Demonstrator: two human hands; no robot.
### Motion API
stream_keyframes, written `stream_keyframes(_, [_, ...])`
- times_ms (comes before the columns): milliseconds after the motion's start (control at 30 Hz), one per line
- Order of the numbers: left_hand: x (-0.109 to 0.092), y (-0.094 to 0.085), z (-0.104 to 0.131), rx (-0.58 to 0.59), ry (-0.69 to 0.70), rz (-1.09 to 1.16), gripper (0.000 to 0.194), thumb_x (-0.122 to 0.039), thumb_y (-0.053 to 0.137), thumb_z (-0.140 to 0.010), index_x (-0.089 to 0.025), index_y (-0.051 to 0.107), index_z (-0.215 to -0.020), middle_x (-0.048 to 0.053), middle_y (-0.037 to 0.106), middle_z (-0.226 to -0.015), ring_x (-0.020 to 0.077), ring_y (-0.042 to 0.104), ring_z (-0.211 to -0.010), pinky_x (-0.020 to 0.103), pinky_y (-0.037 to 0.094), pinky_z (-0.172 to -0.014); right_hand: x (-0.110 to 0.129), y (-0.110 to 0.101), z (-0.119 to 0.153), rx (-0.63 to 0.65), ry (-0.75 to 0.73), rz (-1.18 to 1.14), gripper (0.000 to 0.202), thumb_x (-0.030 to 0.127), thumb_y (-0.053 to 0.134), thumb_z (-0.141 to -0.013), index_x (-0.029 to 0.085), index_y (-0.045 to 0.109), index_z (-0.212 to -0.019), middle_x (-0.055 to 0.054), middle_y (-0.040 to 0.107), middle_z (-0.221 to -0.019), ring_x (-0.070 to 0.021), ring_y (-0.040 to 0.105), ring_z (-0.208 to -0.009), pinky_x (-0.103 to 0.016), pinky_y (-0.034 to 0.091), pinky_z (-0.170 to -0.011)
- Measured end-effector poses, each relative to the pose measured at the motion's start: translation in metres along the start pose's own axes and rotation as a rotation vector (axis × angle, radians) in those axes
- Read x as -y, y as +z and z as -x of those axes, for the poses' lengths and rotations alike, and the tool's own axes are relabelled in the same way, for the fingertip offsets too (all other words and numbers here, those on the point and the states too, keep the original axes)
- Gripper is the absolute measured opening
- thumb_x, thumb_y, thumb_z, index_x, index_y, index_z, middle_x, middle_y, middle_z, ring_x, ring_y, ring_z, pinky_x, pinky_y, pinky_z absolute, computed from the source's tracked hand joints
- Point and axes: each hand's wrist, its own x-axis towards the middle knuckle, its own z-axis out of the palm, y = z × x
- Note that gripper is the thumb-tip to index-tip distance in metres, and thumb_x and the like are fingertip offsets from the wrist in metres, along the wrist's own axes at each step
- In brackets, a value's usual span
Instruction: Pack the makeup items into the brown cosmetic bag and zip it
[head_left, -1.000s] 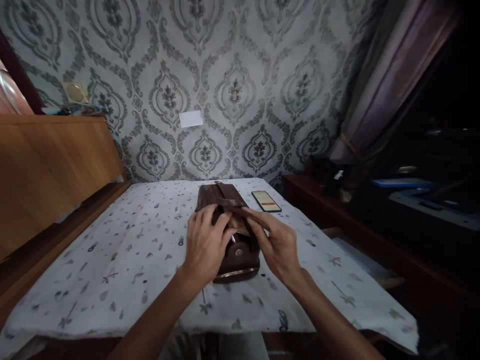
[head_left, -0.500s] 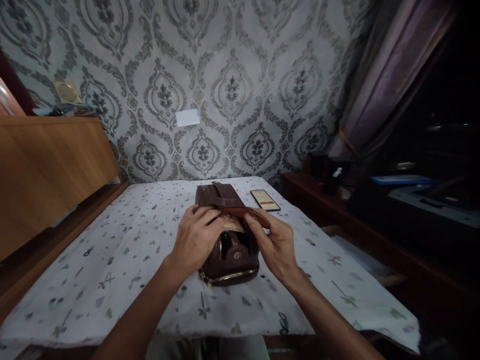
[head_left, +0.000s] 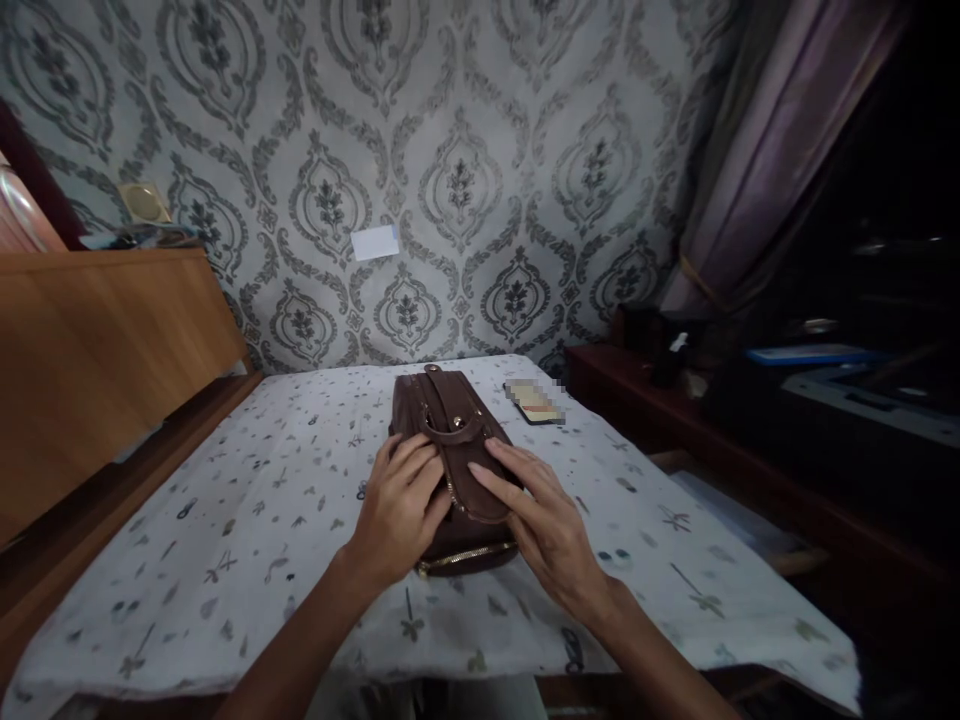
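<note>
A brown leather bag [head_left: 431, 395] lies on the cloth in front of me, with a carry handle [head_left: 454, 436] across its top. Its flap [head_left: 480, 485] is folded down over the near part. Gold zips run along the flap's left side and the bag's near end. My left hand [head_left: 401, 505] grips the left side with bent fingers and thumb; the fingertips are partly hidden. My right hand [head_left: 544, 520] rests on the right of the flap, fingers stretched out and flat, holding nothing.
A phone [head_left: 534, 402], its screen blurred out, lies beyond the bag to the right. A patterned white cloth [head_left: 300, 480] covers the table. Wooden furniture [head_left: 112, 350] stands at left, a dark red ledge [head_left: 622, 385] at right, and a patterned wall [head_left: 465, 180] behind.
The raised flap has come down over the bag's opening, hiding the inside and the pale item there. My right hand went from pinching the flap to lying flat on it.
</note>
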Motion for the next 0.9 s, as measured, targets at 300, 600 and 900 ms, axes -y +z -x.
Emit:
stream_keyframes(300, [-0.006, -0.006, 0.010, -0.018, -0.150, 0.354, 0.016, -0.017, 0.050, -0.093, -0.020, 0.064, -0.099, 0.013, 0.062, -0.125, 0.0285, 0.045, -0.136, 0.052, 0.039, -0.113, -0.001, 0.007, 0.007, 0.013, -0.013, -0.021, 0.057, 0.011, 0.040, -0.098, 0.035, 0.040, -0.150, -0.006, 0.048, -0.152, -0.0248, 0.044, -0.142, -0.054, 0.042, -0.114])
stream_keyframes(600, [-0.013, 0.002, 0.010, -0.038, -0.302, 0.362, 0.019, -0.024, 0.058, -0.091, -0.020, 0.056, -0.073, 0.011, 0.063, -0.119, 0.0284, 0.044, -0.137, 0.050, 0.042, -0.109, 0.002, 0.011, 0.017, -0.012, 0.244, -0.198, 0.052, 0.022, 0.041, -0.101, 0.039, 0.038, -0.150, 0.000, 0.021, -0.166, -0.0270, 0.026, -0.150, -0.052, 0.034, -0.119])
stream_keyframes(900, [-0.014, 0.005, 0.012, -0.014, -0.259, 0.315, 0.018, -0.019, 0.056, -0.090, -0.021, 0.046, -0.075, 0.010, 0.058, -0.121, 0.0276, 0.041, -0.137, 0.049, 0.041, -0.108, -0.001, 0.030, 0.017, 0.016, 0.445, -0.349, 0.056, 0.036, 0.033, -0.104, 0.033, 0.017, -0.158, -0.005, 0.021, -0.165, -0.0234, 0.021, -0.152, -0.050, 0.022, -0.124])
